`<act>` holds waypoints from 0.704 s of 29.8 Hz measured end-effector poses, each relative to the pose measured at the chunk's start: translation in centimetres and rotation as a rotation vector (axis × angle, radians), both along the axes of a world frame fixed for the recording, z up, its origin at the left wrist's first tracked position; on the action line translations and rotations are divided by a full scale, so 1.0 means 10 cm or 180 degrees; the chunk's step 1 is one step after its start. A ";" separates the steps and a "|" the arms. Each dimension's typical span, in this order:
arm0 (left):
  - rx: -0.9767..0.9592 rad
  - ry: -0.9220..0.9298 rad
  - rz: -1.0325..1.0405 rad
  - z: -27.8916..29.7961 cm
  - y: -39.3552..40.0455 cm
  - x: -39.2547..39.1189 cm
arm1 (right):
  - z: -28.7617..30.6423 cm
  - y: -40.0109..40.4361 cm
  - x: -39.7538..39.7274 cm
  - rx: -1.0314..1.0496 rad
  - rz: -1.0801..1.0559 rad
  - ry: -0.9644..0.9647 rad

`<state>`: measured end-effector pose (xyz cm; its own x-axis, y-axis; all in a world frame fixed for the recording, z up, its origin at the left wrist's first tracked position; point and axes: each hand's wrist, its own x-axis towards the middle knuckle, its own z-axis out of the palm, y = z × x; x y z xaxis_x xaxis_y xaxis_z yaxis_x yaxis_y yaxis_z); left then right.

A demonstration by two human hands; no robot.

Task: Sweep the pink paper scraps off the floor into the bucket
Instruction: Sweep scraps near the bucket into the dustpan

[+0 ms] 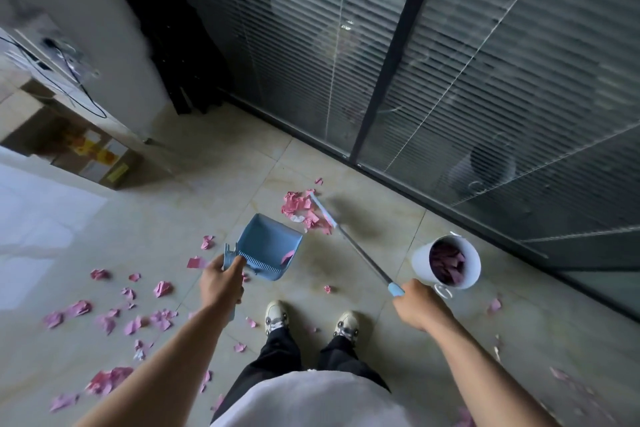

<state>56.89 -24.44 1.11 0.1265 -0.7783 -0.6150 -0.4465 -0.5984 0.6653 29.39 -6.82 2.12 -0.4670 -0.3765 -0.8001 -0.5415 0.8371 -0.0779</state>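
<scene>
My left hand (221, 279) grips the handle of a blue dustpan (268, 246), which rests on the floor with its mouth toward a heap of pink paper scraps (303, 210). One pink scrap lies inside the pan. My right hand (417, 305) holds the blue grip of a broom (356, 250); its head sits against the right side of the heap. A white bucket (420, 260) with pink scraps inside stands on the floor just right of the broom shaft. Several more pink scraps (104, 319) are strewn over the tiles to the left and near my shoes.
A glass wall with blinds (450, 80) runs along the right and back. Cardboard boxes (86, 149) and a white cabinet stand at the left, with cables on top. My feet (311, 319) are between the dustpan and the bucket.
</scene>
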 end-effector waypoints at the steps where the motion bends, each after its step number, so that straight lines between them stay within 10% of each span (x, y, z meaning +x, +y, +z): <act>1: 0.0011 0.0010 0.0004 -0.01 0.00 0.02 | 0.03 -0.01 0.01 0.0009 0.0054 0.0066; 13: 0.0075 -0.0474 -0.0192 -0.07 0.04 0.53 | -0.42 -1.19 -0.02 -0.0167 -0.0642 -0.0265; 21: 0.0026 -0.0632 0.0113 -0.16 0.11 0.96 | -0.26 -0.58 0.14 0.0351 0.0702 0.0004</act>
<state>66.50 -23.35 -0.47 0.2732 -0.7663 -0.5815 -0.5469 -0.6211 0.5614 30.81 -12.60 -0.49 -0.3842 -0.3798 -0.8415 -0.7122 0.7020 0.0084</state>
